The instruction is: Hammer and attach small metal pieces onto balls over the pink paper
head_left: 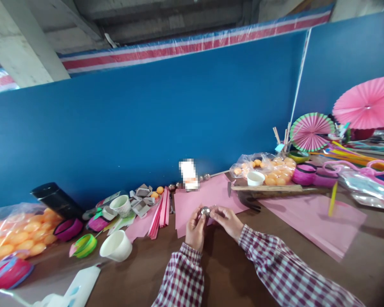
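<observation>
Between my two hands, above the brown tabletop, is a small shiny silver ball (205, 211). My left hand (195, 230) is closed on it, thumb and fingers gripping it from the left and below. My right hand (228, 221) comes in from the right, its thumb and forefinger pinched together right beside the ball. Whatever those right fingertips hold is too small to make out. Just beyond my hands lies a pink paper sheet (192, 209). More silver balls (206, 176) line its far edge by the blue wall.
A hammer (265, 187) and a dark curved claw-like tool (248, 200) lie right of centre. Bags of orange balls (22, 234) stand at both sides. White cups (115, 246), folded pink strips (161, 213), a black cylinder (56, 200) and pink paper fans (312, 132) surround the workspace.
</observation>
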